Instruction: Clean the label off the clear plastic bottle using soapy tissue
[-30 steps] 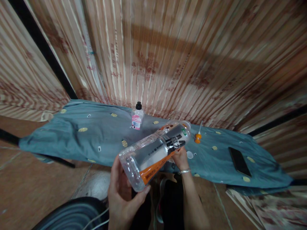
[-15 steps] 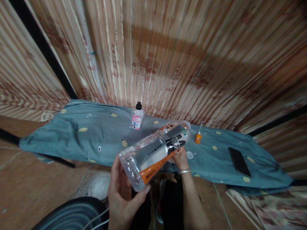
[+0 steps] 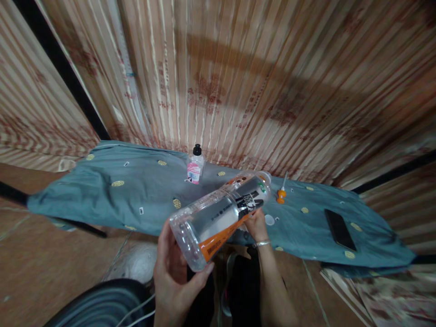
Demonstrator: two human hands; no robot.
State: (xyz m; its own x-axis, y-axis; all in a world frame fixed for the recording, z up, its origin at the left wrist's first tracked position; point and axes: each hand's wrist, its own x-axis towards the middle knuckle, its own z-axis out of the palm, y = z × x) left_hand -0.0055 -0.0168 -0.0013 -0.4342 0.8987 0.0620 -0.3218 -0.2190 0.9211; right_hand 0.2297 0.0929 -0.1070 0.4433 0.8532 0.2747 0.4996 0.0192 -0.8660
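A large clear plastic bottle with an orange, black and silver label is held tilted in front of me, base toward me and neck toward the far right. My left hand grips its base, thumb below and fingers behind. At the neck half, my right hand meets the bottle's underside; the bottle hides most of its fingers. A bit of something whitish shows beside that hand, too unclear to name. A white round cap lies on the cloth to the right of it. Beyond the neck stands an orange pump top with a pale tube.
The bench under a teal cloth runs across the view. On it are a small pink-labelled bottle with a black cap and a black phone. Striped curtains hang behind. A black ribbed stool and white cable are lower left.
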